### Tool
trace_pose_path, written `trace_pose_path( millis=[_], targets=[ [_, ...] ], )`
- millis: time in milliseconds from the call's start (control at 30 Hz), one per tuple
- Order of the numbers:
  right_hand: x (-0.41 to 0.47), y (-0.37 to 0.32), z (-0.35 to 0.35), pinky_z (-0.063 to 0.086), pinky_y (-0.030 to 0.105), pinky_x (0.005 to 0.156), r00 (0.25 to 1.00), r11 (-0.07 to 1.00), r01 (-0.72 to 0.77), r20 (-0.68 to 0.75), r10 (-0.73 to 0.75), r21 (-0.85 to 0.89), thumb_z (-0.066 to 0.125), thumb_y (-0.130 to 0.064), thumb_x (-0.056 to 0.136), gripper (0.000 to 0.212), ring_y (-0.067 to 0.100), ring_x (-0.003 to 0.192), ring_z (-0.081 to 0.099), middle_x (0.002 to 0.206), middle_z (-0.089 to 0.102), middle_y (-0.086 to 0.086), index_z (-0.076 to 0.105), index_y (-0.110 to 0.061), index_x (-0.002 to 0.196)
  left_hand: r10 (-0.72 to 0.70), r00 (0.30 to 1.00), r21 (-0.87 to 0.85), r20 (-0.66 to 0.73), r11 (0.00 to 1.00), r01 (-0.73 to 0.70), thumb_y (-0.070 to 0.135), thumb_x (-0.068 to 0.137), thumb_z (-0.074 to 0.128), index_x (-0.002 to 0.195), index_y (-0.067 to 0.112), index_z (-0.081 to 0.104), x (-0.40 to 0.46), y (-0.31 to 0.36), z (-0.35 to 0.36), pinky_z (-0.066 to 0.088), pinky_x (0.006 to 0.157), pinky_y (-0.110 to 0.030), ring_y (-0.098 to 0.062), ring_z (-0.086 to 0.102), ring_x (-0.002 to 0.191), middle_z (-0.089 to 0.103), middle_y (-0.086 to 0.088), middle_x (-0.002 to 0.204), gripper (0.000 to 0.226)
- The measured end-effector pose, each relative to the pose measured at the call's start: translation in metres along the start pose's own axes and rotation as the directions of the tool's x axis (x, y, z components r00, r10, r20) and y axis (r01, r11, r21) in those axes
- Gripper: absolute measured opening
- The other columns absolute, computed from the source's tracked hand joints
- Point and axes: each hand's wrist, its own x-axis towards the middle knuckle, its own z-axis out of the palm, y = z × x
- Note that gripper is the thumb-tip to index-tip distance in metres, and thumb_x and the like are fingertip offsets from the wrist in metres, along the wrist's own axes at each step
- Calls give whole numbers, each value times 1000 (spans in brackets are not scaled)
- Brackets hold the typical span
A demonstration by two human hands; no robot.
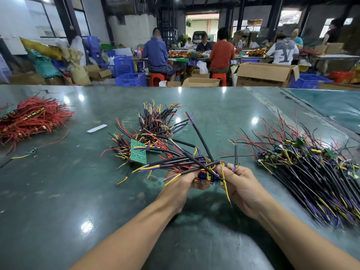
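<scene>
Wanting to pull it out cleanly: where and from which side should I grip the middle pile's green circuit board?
Probably pinch the green circuit board by its bare lower-left edge, coming from the left: wires cross only its upper right side.

I see cable bundle [183, 164] held between both hands. Black-sheathed cables, bared ends split into yellow, purple and red wires. Cables fan out leftward from common root. Long cable [200, 137] crosses the others, slanting up-left, purple and yellow tips at top. Root end carries small boards [203, 177], blue and red parts showing, mostly hidden by wires. Left hand [180, 185] grips bundle from below. Right hand [242, 185] pinches single cable [236, 154]: short, upright, just beside bundle. Thin yellow wire [227, 191] hangs down beside right palm.
</scene>
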Motion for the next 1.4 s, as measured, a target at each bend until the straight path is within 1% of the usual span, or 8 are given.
trace_pose_path(
  millis=[167,567,767,967,1067,1167,1267,1400],
  targets=[
    [2,-2,2,55,25,80,999,999,-7,38,6,33,59,-14,80,19,18,85,68,90,72,12,75,-5,84,-27,999,-45,-36,999,25,20,73,58,74,27,78,0,0,0,50,49,-22,-12,65,58,73,2,73,21],
    [4,-1,0,46,28,78,998,998,-58,-31,58,13,62,-18,76,20,23,87,61,93,68,16,74,-4,85,-89,993,-58,-71,995,85,-2,92,48,65,17,76,5,-5,-2,50,46,-21,-15,63,51,72,-2,70,44],
    [3,-3,-1,54,19,61,992,999,-19,-124,25,47,65,-18,72,15,13,69,69,78,73,10,73,-6,77,-89,995,45,42,995,87,17,90,60,80,33,77,7,-8,-3,51,57,-21,-13,68,64,74,4,80,26],
    [5,-8,-3,51,15,51,987,990,-56,-141,74,126,64,-21,71,17,4,61,66,70,72,2,77,-11,67,-40,952,-160,302,983,92,12,73,47,75,14,74,4,-4,-20,54,72,-30,-28,71,81,72,-4,78,26],
    [5,-8,-5,50,13,48,984,986,-82,-145,103,148,62,-17,79,21,3,56,63,65,70,0,76,-10,64,-86,958,-234,272,960,152,11,68,46,82,-5,57,6,1,-19,56,68,-34,-38,69,75,68,-18,77,24],
    [4,-8,-5,47,14,43,985,980,-97,-123,119,172,53,-6,91,36,4,50,60,60,66,1,74,-7,61,-115,968,-121,223,982,144,10,83,43,84,-2,55,9,1,-15,56,61,-28,-28,70,65,70,-14,72,17],
    [1,-9,-3,46,14,42,987,980,-108,-102,126,169,51,-5,92,38,4,49,59,60,65,1,73,-7,61,-125,965,-56,231,988,142,-3,90,28,84,2,56,11,0,-17,55,58,-26,-22,69,58,69,-11,68,30],
    [-1,-8,0,50,14,46,987,982,-131,-74,142,135,56,-11,86,30,4,54,64,66,69,3,75,-9,63,-82,954,-95,287,989,114,16,79,52,97,6,61,8,0,-16,55,63,-29,-19,68,64,72,-6,76,23]
  ],
)
